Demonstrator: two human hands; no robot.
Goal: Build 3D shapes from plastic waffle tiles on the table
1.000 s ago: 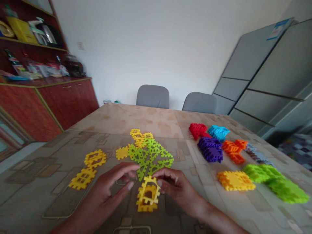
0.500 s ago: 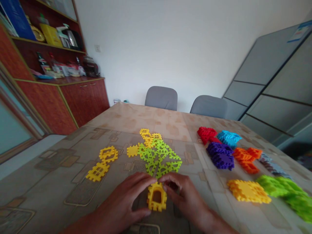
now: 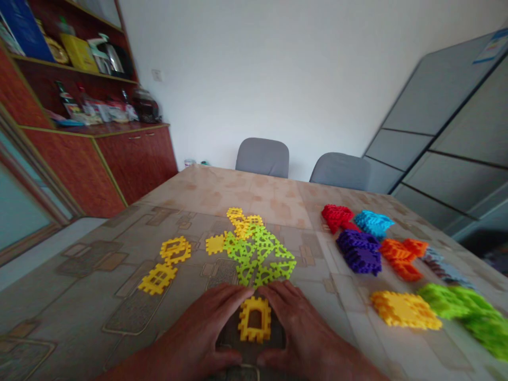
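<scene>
A yellow notched plastic building piece with an arched opening [image 3: 254,334] lies on the table close in front of me. My left hand [image 3: 202,328] curves around its left side, with thumb and fingers well apart. My right hand [image 3: 301,333] curves around its right side in the same way, thumb spread from the fingers. Both sets of fingertips come together just beyond the far edge of the piece; whether they touch it I cannot tell. Right beyond the fingertips lie flat green triangular building pieces [image 3: 264,248].
Loose yellow pieces lie at the left [image 3: 159,278] and behind the green ones [image 3: 242,227]. Along the right are red [image 3: 336,217], blue [image 3: 373,223], purple [image 3: 359,251], orange [image 3: 402,256], grey [image 3: 446,269], yellow [image 3: 405,311] and green stacks [image 3: 464,307]. Two grey chairs [image 3: 262,156] stand behind the table.
My right hand's fingers have come off the corner of the yellow piece and opened, and its thumb has moved down and nearer to me. My left hand has hardly moved.
</scene>
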